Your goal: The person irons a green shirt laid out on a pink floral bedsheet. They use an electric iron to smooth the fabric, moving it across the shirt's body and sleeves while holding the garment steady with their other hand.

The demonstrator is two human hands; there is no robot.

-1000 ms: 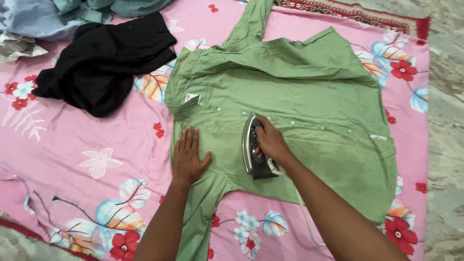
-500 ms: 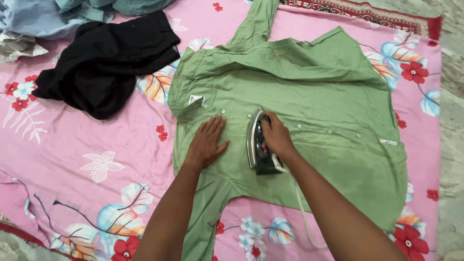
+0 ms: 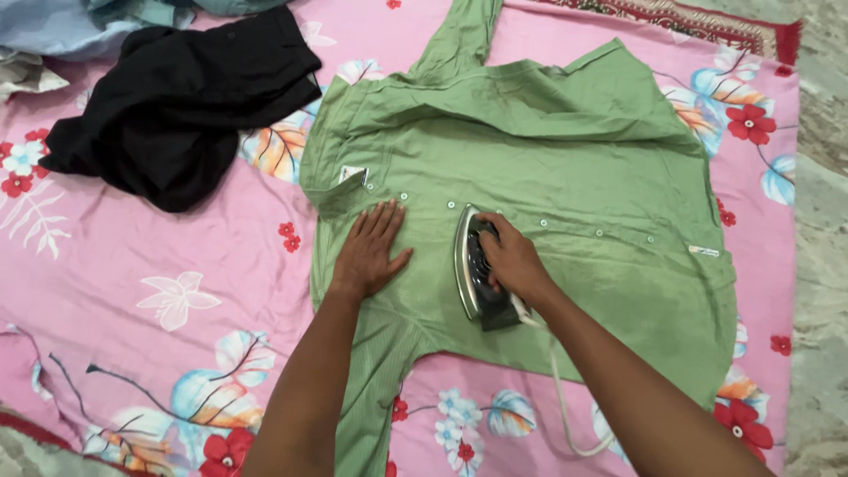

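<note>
A green shirt (image 3: 565, 203) is spread flat on a pink flowered sheet (image 3: 159, 291), collar to the left, button row running across the middle. An iron (image 3: 477, 274) is stood on the shirt just below the button row, its metal sole seen edge-on at the left side. The iron's handle is gripped by the right hand (image 3: 512, 261), fingers closed around it. A white cord (image 3: 565, 415) is led from the iron's rear down across the shirt hem and onto the sheet beside the right forearm. The left hand (image 3: 369, 252) is laid flat on the shirt, fingers spread and open, nothing held, just left of the iron and below the collar; a strip of bare cloth is left between hand and iron.

A crumpled black garment (image 3: 177, 106) is lain on the sheet well to the upper left, clear of the shirt. Pale blue clothes (image 3: 62, 26) are piled at the top left corner. A red patterned rug (image 3: 707, 26) is seen under the sheet's top right edge, with a grey floor (image 3: 817, 265) at the right.

Against half a second ago, little has been changed: the iron has been drawn slightly down and right from the button row, and the left hand has been kept pressed at much the same spot. A second ago that hand was set lower, near the armpit seam.
</note>
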